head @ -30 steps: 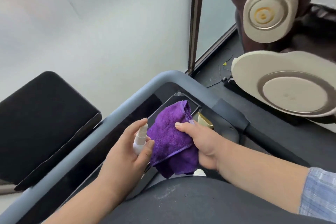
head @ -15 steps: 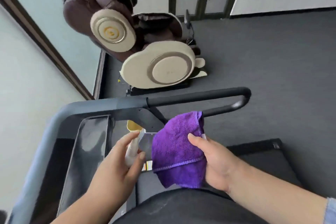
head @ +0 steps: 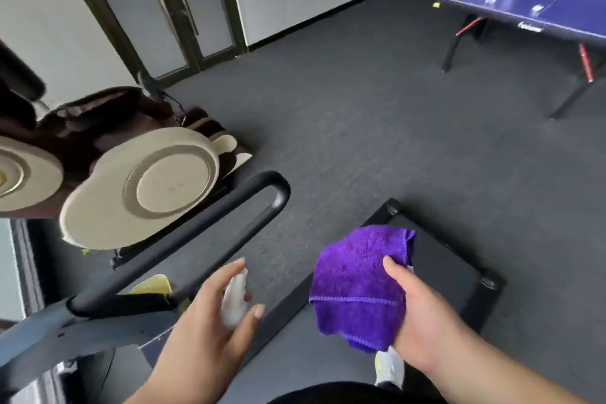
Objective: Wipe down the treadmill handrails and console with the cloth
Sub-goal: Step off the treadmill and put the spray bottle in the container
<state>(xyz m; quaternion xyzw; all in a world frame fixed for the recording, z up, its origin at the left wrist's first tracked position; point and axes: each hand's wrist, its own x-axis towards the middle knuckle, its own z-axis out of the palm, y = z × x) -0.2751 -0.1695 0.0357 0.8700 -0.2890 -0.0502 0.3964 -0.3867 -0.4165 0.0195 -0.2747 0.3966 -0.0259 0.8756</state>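
Note:
My right hand (head: pixel 423 321) grips a folded purple cloth (head: pixel 355 285), thumb on top, held in the air above the treadmill deck (head: pixel 449 269). My left hand (head: pixel 210 321) holds a small white spray bottle (head: pixel 234 297), index finger over its top. The black looped handrail (head: pixel 210 233) runs from the grey treadmill frame (head: pixel 82 334) at lower left up to its rounded end, left of both hands. Neither hand touches the rail. The console is out of view.
A brown and cream massage chair (head: pixel 137 187) stands close behind the handrail on the left. A blue table tennis table (head: pixel 537 0) is at the far right. Dark carpet (head: pixel 360 128) lies between, and doors and wall are at the back.
The view has swung right from the console to the right handrail and the room. Both hands kept their hold on the bottle and cloth and have moved apart.

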